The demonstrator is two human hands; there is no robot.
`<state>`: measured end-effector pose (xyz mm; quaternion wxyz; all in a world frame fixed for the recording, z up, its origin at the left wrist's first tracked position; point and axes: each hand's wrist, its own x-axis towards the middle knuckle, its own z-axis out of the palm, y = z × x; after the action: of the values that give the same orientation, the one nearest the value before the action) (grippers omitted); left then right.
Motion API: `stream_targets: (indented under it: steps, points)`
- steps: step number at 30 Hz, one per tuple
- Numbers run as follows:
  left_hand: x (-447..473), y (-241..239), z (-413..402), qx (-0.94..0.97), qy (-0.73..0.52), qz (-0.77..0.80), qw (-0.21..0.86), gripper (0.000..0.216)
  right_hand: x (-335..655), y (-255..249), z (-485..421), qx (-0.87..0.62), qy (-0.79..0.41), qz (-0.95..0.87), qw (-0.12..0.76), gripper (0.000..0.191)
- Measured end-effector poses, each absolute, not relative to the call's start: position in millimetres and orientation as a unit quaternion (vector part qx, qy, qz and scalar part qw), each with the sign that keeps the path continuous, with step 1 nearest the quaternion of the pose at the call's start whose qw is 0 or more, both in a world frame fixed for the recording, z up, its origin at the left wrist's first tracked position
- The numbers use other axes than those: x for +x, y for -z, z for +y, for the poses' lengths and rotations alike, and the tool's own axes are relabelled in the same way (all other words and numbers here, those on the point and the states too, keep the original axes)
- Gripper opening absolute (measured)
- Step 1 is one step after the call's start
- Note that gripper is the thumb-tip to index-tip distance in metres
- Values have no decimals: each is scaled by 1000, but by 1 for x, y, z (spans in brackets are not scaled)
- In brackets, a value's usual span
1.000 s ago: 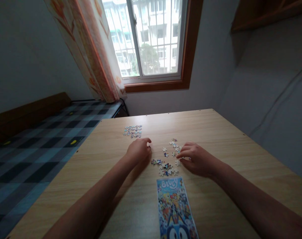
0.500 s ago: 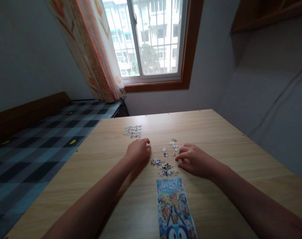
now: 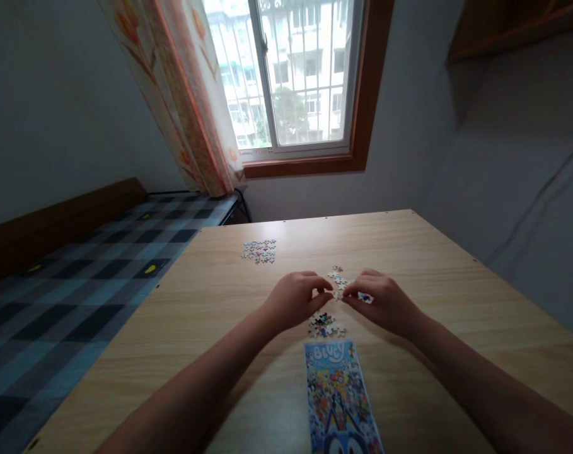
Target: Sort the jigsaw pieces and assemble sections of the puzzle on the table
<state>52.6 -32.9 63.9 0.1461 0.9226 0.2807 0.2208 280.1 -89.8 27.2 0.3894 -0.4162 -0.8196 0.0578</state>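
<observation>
Your left hand point(image 3: 298, 301) and right hand point(image 3: 383, 299) face each other, a pale piece point(image 3: 337, 295) between them over the bench point(image 3: 385, 239). On each hand your thumb and forefinger tips come close together at it; you cannot tell from here whether either has it clamped. Meeting this way likely lets both sets of fingers work on one small part. The pile point(image 3: 324, 325) lies just nearer you, beyond the printed sheet point(image 3: 340, 397), probably laid face up so you can see its picture. The set-out group point(image 3: 259, 251) sits off to the far left, perhaps to keep it from mixing. The bench edges are well apart from your fingers, with the bed point(image 3: 101, 277) past the left one; wood stretches rightward beyond your right hand.
</observation>
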Motion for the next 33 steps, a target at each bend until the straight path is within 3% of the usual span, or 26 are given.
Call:
stream_targets:
  steps: [4,15,19,23,27,33]
  points:
    - [60,-65,-49,920,-271,256,124,13,271,-29,-95,-413,-38,-787,456,8]
    - [56,-72,-49,939,-253,230,-29,20,265,-23,-96,-407,-72,-762,499,8]
    - [28,-86,-18,904,-261,321,-108,25,275,-22,-92,-409,-24,-770,489,9]
    - [-32,-80,29,856,-188,453,-165,27,284,-17,-86,-427,9,-759,491,11]
    - [-81,-53,53,806,-122,557,-158,29,283,-14,-85,-427,10,-766,480,12]
    - [-93,-27,54,804,-101,571,-131,34,283,-14,-86,-424,6,-774,471,11]
